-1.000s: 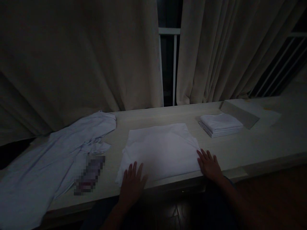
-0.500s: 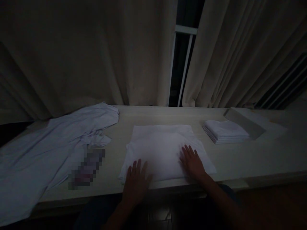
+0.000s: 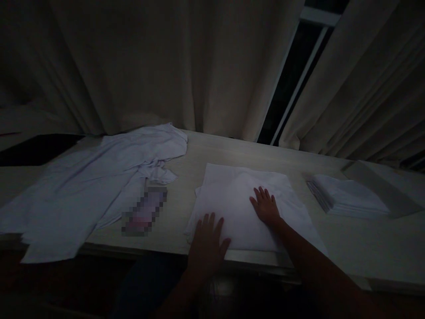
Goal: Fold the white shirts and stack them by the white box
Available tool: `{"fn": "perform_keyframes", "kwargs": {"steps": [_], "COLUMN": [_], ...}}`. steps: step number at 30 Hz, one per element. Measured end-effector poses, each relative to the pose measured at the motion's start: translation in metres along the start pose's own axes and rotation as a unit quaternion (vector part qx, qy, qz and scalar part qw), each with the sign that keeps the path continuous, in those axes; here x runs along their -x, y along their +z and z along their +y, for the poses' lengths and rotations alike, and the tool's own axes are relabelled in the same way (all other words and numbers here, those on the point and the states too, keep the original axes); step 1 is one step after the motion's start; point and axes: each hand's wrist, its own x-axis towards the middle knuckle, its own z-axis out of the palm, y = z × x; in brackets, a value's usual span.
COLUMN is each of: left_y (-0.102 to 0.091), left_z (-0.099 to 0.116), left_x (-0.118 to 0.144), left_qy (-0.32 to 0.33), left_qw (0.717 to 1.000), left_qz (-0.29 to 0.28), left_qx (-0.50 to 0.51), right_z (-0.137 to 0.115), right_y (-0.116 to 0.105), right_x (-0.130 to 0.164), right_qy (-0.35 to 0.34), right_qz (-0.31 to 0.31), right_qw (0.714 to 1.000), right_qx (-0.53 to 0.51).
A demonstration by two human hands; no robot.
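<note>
Two hands [image 3: 207, 241], two loose garments [image 3: 247, 206], perhaps one folded stack [image 3: 347, 199].

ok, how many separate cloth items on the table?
3: a loose shirt at left, a flat white cloth in the middle under both hands, a folded stack at right, whose layers can't be counted.

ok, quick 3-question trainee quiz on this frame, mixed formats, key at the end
1. True or false: both hands lie flat on the white cloth spread at the table's near edge.
2. What lies to the right of that cloth? A) a folded white stack B) a mug C) a pair of shoes
3. Fill in: the loose pale blue garment lies to the ___ of the spread cloth.

Key:
1. True. The left hand presses its near edge; the right hand rests near its middle, fingers spread.
2. A, the folded white stack.
3. left
</note>
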Motion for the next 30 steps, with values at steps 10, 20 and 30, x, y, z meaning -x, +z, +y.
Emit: {"fn": "perform_keyframes", "kwargs": {"steps": [10, 20, 30], "left_y": [-0.029, -0.021, -0.037], "left_z": [-0.031, -0.048, -0.061], "left_x": [0.032, 0.036, 0.028], "left_qy": [-0.266, -0.277, -0.267], "left_qw": [0.952, 0.908, 0.917], "left_qz": [0.132, 0.128, 0.02], "left_qx": [0.079, 0.288, 0.295], "right_z": [-0.003, -0.003, -0.003], "right_y": [0.0, 0.0, -0.003], "right_x": [0.002, 0.005, 0.005], "right_qy": [-0.006, -0.007, -0.002], "right_qz": [0.021, 0.025, 0.013], "right_qw": [1.0, 1.0, 1.0], "right_qx": [0.009, 0.013, -0.001]}}
